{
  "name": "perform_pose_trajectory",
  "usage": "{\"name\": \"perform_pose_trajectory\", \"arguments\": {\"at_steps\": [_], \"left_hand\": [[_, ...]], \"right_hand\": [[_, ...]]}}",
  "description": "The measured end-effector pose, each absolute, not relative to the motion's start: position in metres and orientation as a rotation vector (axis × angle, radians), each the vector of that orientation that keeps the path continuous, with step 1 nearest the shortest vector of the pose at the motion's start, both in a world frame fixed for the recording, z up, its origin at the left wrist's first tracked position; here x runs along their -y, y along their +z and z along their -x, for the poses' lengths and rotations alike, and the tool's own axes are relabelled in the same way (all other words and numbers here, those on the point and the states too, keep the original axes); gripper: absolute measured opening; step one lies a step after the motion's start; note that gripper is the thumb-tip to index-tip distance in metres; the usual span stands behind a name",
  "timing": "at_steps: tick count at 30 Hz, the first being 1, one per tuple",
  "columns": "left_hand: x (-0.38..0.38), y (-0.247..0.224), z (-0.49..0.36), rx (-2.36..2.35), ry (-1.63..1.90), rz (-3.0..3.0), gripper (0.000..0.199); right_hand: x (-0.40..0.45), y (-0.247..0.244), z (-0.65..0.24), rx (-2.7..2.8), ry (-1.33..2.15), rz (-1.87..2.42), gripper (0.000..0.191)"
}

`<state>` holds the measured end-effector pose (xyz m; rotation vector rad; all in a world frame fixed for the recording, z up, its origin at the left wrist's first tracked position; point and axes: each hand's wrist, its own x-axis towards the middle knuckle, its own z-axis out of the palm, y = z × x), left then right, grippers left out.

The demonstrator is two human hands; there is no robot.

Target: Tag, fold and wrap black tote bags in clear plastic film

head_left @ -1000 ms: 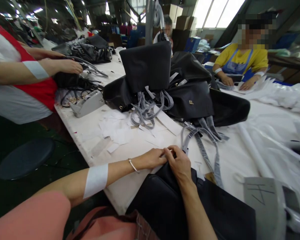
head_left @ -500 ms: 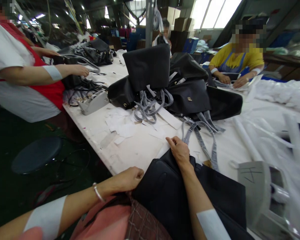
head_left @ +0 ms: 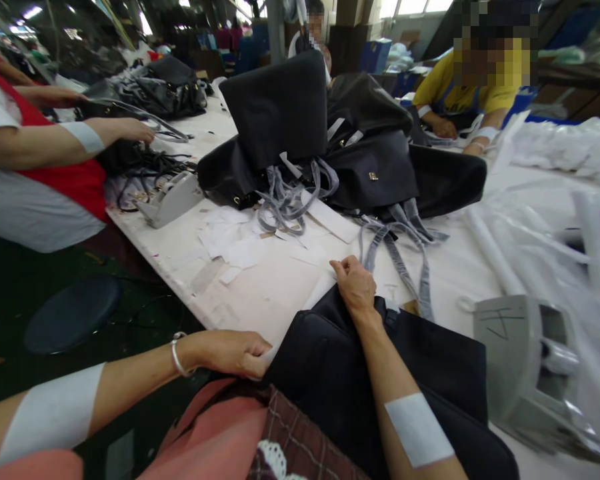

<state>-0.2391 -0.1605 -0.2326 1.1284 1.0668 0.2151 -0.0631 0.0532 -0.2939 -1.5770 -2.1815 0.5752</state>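
In the head view, a black handbag (head_left: 320, 373) lay at the near edge of a white worktable (head_left: 263, 290), directly in front of the person. Its long axis appeared to slant from the upper left, between the hands, toward the lower right, although the right forearm (head_left: 393, 367) crossed it and hid part of its outline. Both hands met its margins: the bag lay just to the right of the left hand (head_left: 230, 352) and on the near side of the right hand (head_left: 356, 285), so neither was clearly nearer. The left fingers were curled together at the side edge, beside a pale sliver (head_left: 269, 353); whether they clamped it could not be told. The right thumb and fingertips were drawn together at the far edge; what lay between them was hidden.

The bag's skin was smooth, matt and leather-like, with rounded, softly padded edges; a flat, square-cornered panel (head_left: 443, 360) spread to the right. Beyond lay slender straps (head_left: 425, 283) sheathed in crinkled grey film, thin angular paper scraps (head_left: 240, 250) and a heap of black handbags (head_left: 280, 113), one with a small metal emblem (head_left: 373, 176). A hard grey tape dispenser (head_left: 503, 360) stood near the panel, beside glossy, creased plastic sheeting (head_left: 540, 247).
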Motion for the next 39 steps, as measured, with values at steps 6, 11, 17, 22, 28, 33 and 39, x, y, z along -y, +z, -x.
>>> {"name": "perform_pose_trajectory", "arguments": {"at_steps": [6, 11, 17, 22, 28, 33, 39], "left_hand": [[0.128, -0.230, 0.264, -1.108, 0.000, -1.126, 0.036], [0.055, -0.245, 0.247, -1.409, 0.251, -1.378, 0.036], [0.017, -0.264, 0.203, -1.621, 0.291, -1.720, 0.037], [-0.002, -0.272, 0.189, -1.710, 0.111, -1.781, 0.026], [-0.008, -0.267, 0.193, -1.674, 0.224, -1.751, 0.015], [0.070, -0.255, 0.237, -1.645, 0.414, -1.701, 0.029], [0.173, -0.264, 0.257, -1.419, 0.425, -2.213, 0.053]], "right_hand": [[-0.051, -0.296, 0.061, 2.069, 0.566, 1.365, 0.030], [-0.050, -0.294, 0.059, 1.946, 0.555, 1.043, 0.039], [-0.049, -0.286, 0.050, 1.799, 0.434, 0.924, 0.032], [-0.051, -0.286, 0.051, 1.901, 0.363, 0.898, 0.033], [-0.067, -0.302, 0.056, 2.214, 0.185, 1.180, 0.042], [-0.072, -0.293, 0.050, 2.015, 0.465, 1.159, 0.042], [-0.034, -0.202, 0.001, 2.080, 0.767, 1.252, 0.038]]}}
